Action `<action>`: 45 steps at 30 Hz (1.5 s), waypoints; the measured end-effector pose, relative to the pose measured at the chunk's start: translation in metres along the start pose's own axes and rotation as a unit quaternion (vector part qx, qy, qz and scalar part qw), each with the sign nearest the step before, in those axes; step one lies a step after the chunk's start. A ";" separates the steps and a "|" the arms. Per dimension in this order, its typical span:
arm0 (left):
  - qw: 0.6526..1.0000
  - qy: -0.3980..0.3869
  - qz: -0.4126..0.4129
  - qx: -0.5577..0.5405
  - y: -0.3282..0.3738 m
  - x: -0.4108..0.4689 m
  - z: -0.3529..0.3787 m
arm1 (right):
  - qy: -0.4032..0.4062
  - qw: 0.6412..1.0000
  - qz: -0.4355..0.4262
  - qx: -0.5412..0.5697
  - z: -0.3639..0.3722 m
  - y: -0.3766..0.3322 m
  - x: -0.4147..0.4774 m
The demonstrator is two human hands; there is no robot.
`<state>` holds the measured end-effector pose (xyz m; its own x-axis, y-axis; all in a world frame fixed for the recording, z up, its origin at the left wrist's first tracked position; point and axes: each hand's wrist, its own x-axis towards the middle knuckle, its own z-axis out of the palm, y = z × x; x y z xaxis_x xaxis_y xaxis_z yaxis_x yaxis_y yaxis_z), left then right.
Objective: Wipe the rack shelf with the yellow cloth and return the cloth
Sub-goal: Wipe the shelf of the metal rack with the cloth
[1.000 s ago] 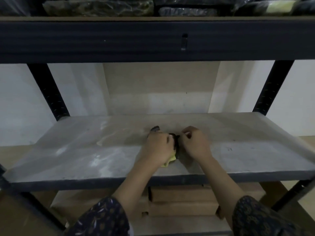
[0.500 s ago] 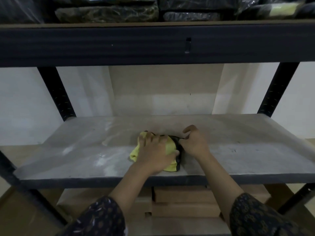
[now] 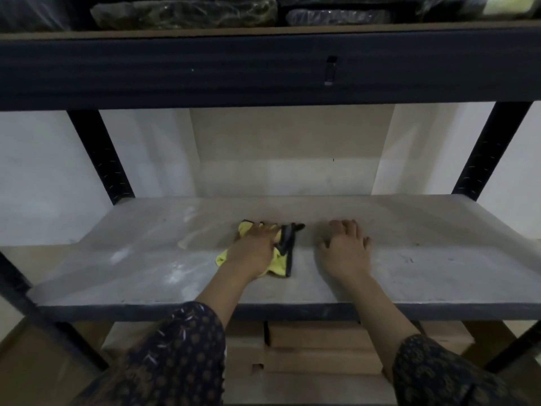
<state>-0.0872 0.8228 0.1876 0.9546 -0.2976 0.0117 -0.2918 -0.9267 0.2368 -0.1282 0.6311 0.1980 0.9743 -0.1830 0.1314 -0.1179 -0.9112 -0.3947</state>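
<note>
The grey rack shelf runs across the middle of the head view, dusty with pale smears on its left half. A yellow cloth with a black edge lies near the shelf's middle. My left hand lies flat on top of the cloth, fingers stretched forward, pressing it to the shelf. My right hand rests on the bare shelf just right of the cloth, apart from it, fingers loosely spread and holding nothing.
Black uprights stand at the shelf's back corners. A dark beam of the upper shelf hangs overhead, with wrapped bundles on it. Cardboard boxes sit below the shelf.
The cloth, bunched between both hands a second ago, is now spread under my left hand. My right hand has let go of it and moved right onto the bare shelf.
</note>
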 end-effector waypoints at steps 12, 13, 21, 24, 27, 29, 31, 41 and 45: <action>0.966 0.215 -0.074 -0.120 0.001 0.020 -0.036 | 0.005 1.000 -0.011 0.020 -0.005 0.005 0.006; 0.964 0.208 -0.073 -0.146 0.018 0.028 -0.031 | 0.008 1.000 -0.009 0.018 -0.004 0.006 0.008; 0.994 -0.032 0.067 -0.075 0.026 0.013 0.002 | 0.035 0.999 -0.011 0.022 0.011 0.005 0.024; 0.991 0.028 0.068 -0.115 0.013 0.026 0.005 | 0.018 1.000 -0.010 0.022 0.014 0.004 0.031; 0.985 0.112 0.045 -0.119 -0.012 0.041 0.005 | -0.023 0.999 -0.025 -0.011 0.017 0.004 0.032; 0.978 0.153 -0.024 -0.140 -0.039 0.044 -0.002 | -0.030 0.999 -0.024 -0.025 0.017 0.004 0.030; 0.976 0.163 -0.114 -0.090 -0.066 0.040 -0.011 | -0.037 0.999 -0.024 -0.031 0.017 0.004 0.029; 0.981 0.181 0.068 0.012 0.042 0.088 -0.019 | -0.006 0.999 -0.036 -0.023 -0.001 0.031 0.036; 0.995 0.075 0.034 0.055 0.089 0.097 0.011 | 0.042 0.997 -0.051 -0.033 0.008 0.032 0.033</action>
<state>-0.0209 0.7090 0.1991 0.9280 -0.3309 0.1709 -0.3534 -0.9273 0.1236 -0.0979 0.5986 0.1826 0.9625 -0.1166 0.2450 -0.0350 -0.9487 -0.3143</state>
